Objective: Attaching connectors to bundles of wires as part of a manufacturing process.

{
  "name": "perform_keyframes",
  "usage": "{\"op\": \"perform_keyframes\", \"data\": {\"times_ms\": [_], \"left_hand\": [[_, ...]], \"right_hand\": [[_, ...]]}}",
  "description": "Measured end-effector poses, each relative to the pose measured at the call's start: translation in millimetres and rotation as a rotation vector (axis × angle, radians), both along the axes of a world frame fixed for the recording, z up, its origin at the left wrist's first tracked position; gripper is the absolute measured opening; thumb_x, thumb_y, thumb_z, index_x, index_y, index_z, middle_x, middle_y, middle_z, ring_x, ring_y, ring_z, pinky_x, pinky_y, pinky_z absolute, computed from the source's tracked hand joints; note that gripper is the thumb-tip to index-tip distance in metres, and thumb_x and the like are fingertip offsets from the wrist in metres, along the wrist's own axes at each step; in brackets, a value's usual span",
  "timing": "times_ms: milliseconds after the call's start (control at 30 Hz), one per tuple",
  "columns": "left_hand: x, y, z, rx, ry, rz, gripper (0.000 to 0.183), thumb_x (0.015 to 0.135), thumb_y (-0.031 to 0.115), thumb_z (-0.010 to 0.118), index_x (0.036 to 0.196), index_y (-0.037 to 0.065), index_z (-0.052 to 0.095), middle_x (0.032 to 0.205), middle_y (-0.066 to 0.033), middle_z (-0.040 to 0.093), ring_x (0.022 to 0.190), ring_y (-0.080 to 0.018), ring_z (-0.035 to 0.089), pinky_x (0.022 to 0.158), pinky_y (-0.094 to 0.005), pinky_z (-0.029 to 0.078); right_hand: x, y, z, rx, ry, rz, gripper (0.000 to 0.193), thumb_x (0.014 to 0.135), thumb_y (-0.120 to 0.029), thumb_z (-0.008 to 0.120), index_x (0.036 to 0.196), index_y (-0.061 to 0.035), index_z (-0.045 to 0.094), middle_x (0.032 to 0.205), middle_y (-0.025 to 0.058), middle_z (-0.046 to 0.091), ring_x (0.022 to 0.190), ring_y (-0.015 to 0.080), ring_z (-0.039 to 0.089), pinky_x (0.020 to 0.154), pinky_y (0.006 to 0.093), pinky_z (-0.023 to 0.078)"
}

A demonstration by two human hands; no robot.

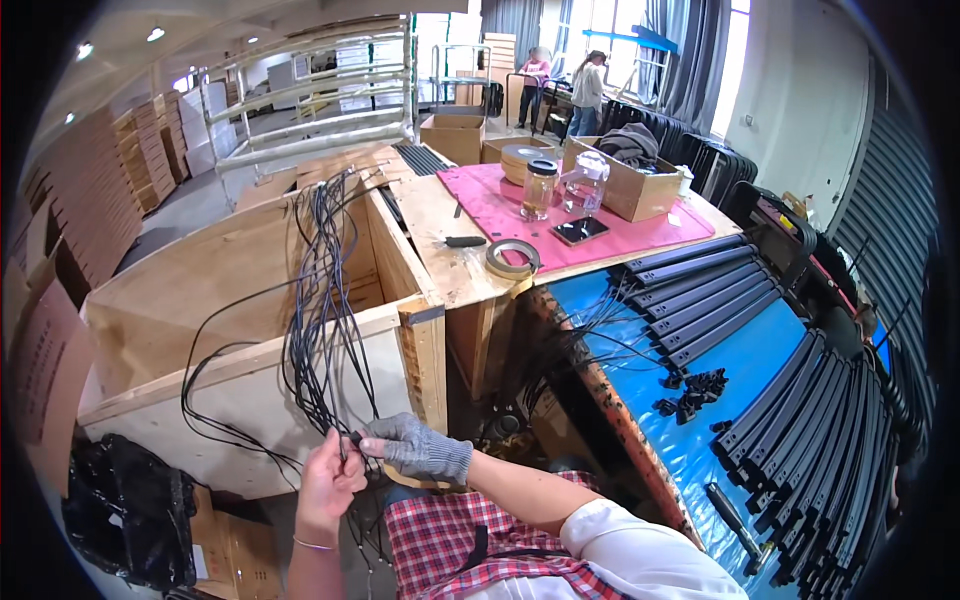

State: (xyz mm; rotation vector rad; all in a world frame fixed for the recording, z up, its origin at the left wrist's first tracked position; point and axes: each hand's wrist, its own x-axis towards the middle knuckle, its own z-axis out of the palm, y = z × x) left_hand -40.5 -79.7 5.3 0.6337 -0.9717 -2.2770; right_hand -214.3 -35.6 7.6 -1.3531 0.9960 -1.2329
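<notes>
A thick bunch of thin black cables [318,300] hangs over the wooden crate [185,375] in front of me and drops down past its near wall. My bare left hand [332,482] is closed in a pinch on the cables' lower part. Right beside it, my right hand [412,446], in a grey knit glove, also pinches there, the two sets of fingertips nearly touching. A small dark piece shows between them, too small to make out. Below my hands, loose cable ends dangle beside the red checked apron [440,535].
To the right, a blue-covered bench [590,290] bears dark metal bars [800,440], small black clips [695,395] and a hammer [738,525]. A pink-topped table [480,195] holds a tape roll [512,258], jars and a phone [580,231]. Two people stand far back.
</notes>
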Motion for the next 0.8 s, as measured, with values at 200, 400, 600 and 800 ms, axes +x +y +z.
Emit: {"op": "perform_keyframes", "data": {"times_ms": [200, 400, 600, 800], "left_hand": [[18.3, -10.2, -1.6, 0.102, -0.114, -0.007, 0.032, 0.09, 0.037, 0.037, 0.077, 0.012, 0.052, 0.05, 0.0036, 0.04, 0.035, -0.0074, 0.031, 0.035, -0.0205, 0.025], [-12.2, -38.6, 37.3, -0.191, -0.271, -0.097, 0.044, 0.09, 0.043, 0.034, 0.085, 0.003, 0.053, 0.066, -0.0091, 0.057, 0.043, -0.008, 0.042, 0.037, -0.0194, 0.027], [12.4, -33.8, 42.7, -0.291, -0.443, -0.037, 0.055, 0.09, 0.042, 0.034, 0.098, -0.01, 0.05, 0.065, -0.0116, 0.057, 0.045, -0.0094, 0.044, 0.04, -0.0199, 0.031], [24.3, -55.1, 46.3, -0.254, -0.353, 0.072, 0.046, 0.09, 0.034, 0.039, 0.099, -0.009, 0.052, 0.067, -0.0102, 0.058, 0.048, -0.0092, 0.046, 0.042, -0.0196, 0.033]], "right_hand": [[-6.0, -16.4, -23.0, -0.14, 0.239, 0.145, 0.026, 0.081, -0.024, 0.059, 0.086, 0.0011, 0.059, 0.075, 0.0029, 0.061, 0.072, 0.0111, 0.054, 0.067, 0.0264, 0.045], [-24.8, -17.1, 19.4, -0.02, 0.376, -0.121, 0.02, 0.079, -0.02, 0.058, 0.074, -0.0005, 0.06, 0.067, 0.001, 0.057, 0.062, 0.0073, 0.049, 0.058, 0.021, 0.041], [-2.0, -15.9, 13.9, 0.296, 0.142, -0.089, 0.017, 0.082, -0.016, 0.057, 0.078, 0.0007, 0.06, 0.065, 0.0038, 0.057, 0.058, 0.0084, 0.05, 0.057, 0.023, 0.041], [-35.8, -18.9, 13.4, 0.157, 0.116, -0.09, 0.02, 0.081, -0.021, 0.058, 0.08, -0.0005, 0.061, 0.067, 0.001, 0.058, 0.061, 0.0071, 0.051, 0.061, 0.0206, 0.041]]}}
